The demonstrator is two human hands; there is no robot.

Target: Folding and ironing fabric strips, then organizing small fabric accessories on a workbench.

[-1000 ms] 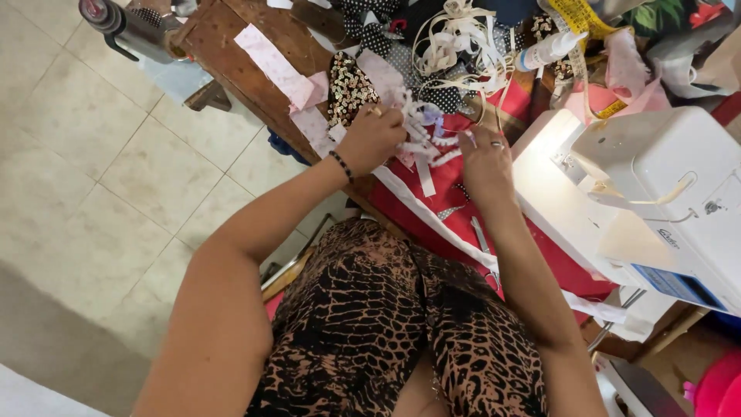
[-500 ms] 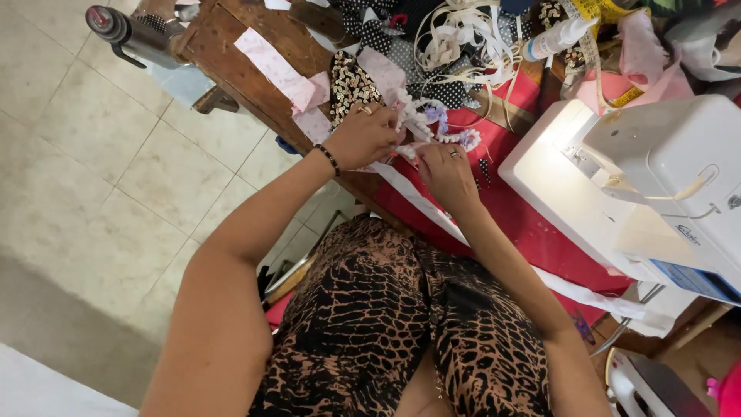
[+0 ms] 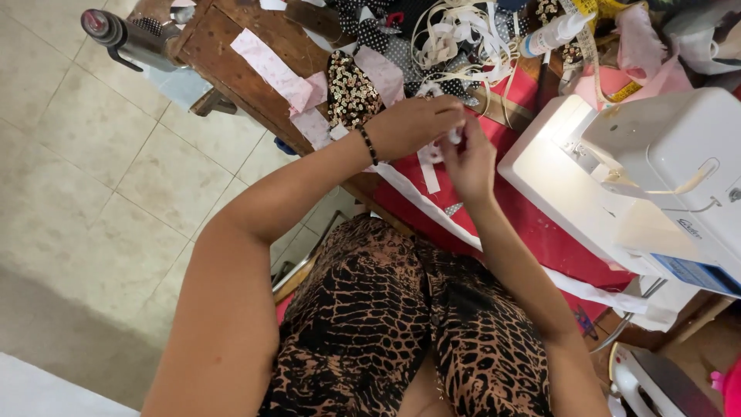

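Observation:
My left hand [image 3: 413, 123], with a dark bead bracelet on the wrist, and my right hand [image 3: 469, 162] meet above the red cloth [image 3: 532, 224] on the wooden table [image 3: 224, 62]. Both pinch a small white fabric strip [image 3: 428, 166] that hangs down between them. A long white band [image 3: 432, 208] runs along the table's near edge below the hands. The white sewing machine [image 3: 641, 177] stands just right of my right hand.
Fabric scraps, a leopard-print piece [image 3: 351, 89], pink strips [image 3: 270, 66] and a tangle of white cord [image 3: 455, 38] litter the table's far side. A spray bottle [image 3: 552, 31] and yellow tape measure [image 3: 590, 42] lie near the machine. A steam iron [image 3: 127, 38] sits at the left corner. Tiled floor lies to the left.
Both hands have drawn closer together and lifted slightly off the red cloth, with the white strip now pinched between them. The view has shifted a little.

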